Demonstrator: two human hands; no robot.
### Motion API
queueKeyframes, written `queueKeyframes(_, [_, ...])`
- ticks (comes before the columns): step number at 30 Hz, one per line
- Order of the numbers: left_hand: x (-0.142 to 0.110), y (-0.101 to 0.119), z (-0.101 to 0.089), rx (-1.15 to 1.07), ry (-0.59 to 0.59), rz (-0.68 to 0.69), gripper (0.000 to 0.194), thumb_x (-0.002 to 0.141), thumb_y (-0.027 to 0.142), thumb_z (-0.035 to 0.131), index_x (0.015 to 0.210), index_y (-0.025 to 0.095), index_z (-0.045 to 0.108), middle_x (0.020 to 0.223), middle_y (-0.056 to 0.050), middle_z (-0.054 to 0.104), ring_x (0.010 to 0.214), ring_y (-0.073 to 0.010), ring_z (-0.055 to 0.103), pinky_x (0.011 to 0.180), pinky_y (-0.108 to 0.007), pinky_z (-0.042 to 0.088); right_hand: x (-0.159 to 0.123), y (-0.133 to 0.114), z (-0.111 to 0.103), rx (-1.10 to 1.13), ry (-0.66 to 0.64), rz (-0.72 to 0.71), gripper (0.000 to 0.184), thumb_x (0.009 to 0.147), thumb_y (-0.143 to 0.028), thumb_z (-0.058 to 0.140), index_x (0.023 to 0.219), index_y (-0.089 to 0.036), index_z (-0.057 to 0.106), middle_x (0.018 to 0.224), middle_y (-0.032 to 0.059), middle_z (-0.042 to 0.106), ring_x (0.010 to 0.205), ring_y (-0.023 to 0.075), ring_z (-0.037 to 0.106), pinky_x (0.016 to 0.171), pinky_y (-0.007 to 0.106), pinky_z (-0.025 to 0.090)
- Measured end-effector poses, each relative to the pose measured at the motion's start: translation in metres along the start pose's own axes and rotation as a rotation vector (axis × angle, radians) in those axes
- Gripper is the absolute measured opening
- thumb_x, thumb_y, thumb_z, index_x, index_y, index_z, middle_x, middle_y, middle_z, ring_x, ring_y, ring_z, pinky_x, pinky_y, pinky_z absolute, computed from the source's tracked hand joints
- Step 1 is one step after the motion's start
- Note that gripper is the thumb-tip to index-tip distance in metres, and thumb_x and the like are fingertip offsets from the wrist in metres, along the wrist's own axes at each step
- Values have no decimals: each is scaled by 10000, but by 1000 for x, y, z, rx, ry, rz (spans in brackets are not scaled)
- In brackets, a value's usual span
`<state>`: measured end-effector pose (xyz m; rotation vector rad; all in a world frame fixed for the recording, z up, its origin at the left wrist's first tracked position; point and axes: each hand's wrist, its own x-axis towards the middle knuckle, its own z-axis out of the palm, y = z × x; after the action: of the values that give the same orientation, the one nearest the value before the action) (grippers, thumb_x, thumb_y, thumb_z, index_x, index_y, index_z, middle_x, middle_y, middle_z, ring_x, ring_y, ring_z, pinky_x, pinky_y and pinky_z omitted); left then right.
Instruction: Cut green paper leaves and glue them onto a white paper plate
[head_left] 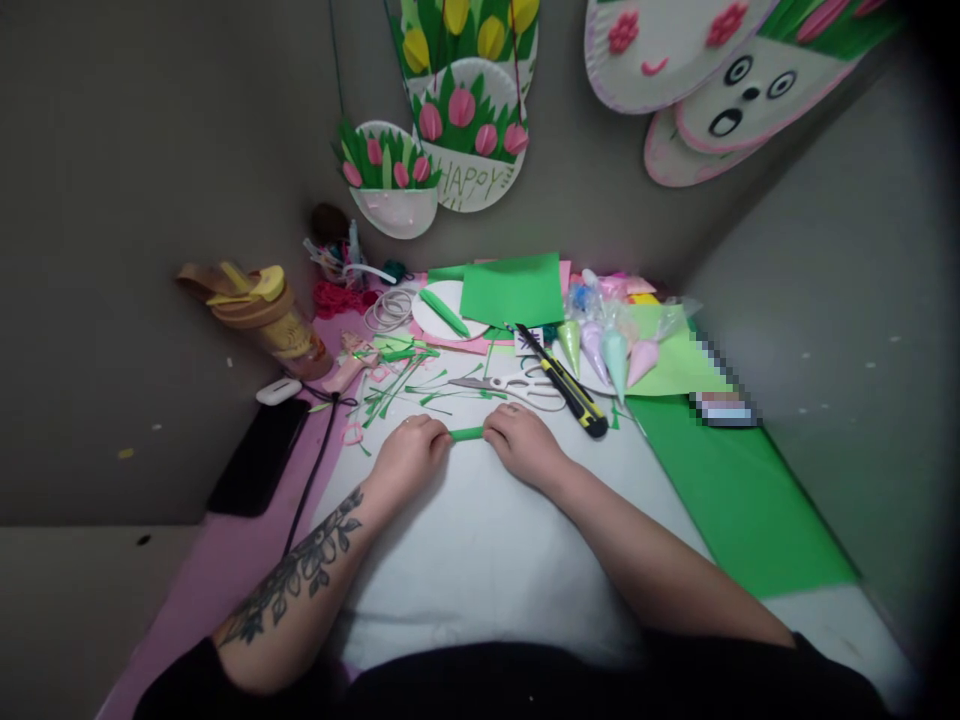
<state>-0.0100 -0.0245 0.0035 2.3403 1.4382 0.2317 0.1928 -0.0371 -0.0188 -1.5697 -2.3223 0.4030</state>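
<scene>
Both hands pinch a narrow strip of green paper (467, 434) low over the white table cover. My left hand (415, 447) grips its left end, with fingers bent around it. At the right end my right hand (523, 440) holds on the same way. The strip's ends are hidden under the fingers. Just beyond the right hand lie white-handled scissors (517, 383) and a yellow-and-black utility knife (566, 385). Thin green paper scraps (409, 385) are scattered past the left hand.
A tumbler (270, 320) and a black phone (259, 455) stand and lie at the left. Behind are green paper sheets (514, 290), a white paper plate (427, 318) and piping bags (594, 350). Green sheet (750, 500) covers the right side. Decorated paper plates (480, 180) hang on the wall.
</scene>
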Motion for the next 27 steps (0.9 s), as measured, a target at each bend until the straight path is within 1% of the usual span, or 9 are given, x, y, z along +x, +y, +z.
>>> queueKeyframes(3, [2,0,2,58,11,-30,246,905,230,449,826,157,670,859,-87,652,882,-212,593,825,-314,444,4,-2,0,-85,-26,45,159,907,-184,498,820,-183,631,844,65,642,863,217,539,793,307,380])
queueKeyframes(7, [5,3,2,144,3,-45,266,910,226,421,808,154,655,854,-90,655,876,-220,595,813,-322,441,9,-7,-1,-182,-59,75,167,902,-196,478,837,-184,631,892,87,654,888,243,542,786,326,373])
queueKeyframes(11, [7,5,2,205,-5,-56,270,912,224,400,819,162,645,876,-87,658,879,-221,598,787,-320,439,12,-12,-3,-230,-112,104,173,899,-210,471,894,-180,641,945,106,659,927,264,540,789,341,375])
queueKeyframes(14, [7,6,2,239,-20,-66,270,910,228,390,820,174,639,885,-79,661,882,-226,599,763,-322,436,14,-13,-3,-243,-129,114,184,903,-225,468,934,-177,643,984,114,656,962,274,536,807,349,376])
queueKeyframes(17, [7,8,1,258,-32,-81,245,898,232,403,824,188,633,903,-71,665,887,-231,598,729,-320,430,14,-12,-4,-240,-124,125,183,905,-237,471,946,-176,638,1001,119,653,985,278,532,823,356,374])
queueKeyframes(20, [6,7,-2,252,-30,-105,204,879,225,426,818,198,619,904,-62,667,883,-224,594,723,-312,421,12,-9,-6,-216,-96,163,155,895,-236,486,927,-179,627,984,113,650,976,275,533,798,352,378])
queueKeyframes(24, [3,1,-8,209,-34,-150,155,854,207,452,789,197,593,876,-57,661,856,-209,584,728,-303,409,6,-3,-7,-163,-45,230,122,878,-230,499,843,-186,607,953,104,639,907,264,535,734,343,378])
queueKeyframes(27, [-1,-4,-11,181,-31,-170,154,853,202,455,778,193,589,875,-60,657,848,-206,577,722,-303,406,1,5,-6,-109,-6,230,144,870,-195,489,767,-192,590,881,92,624,867,252,527,732,339,379])
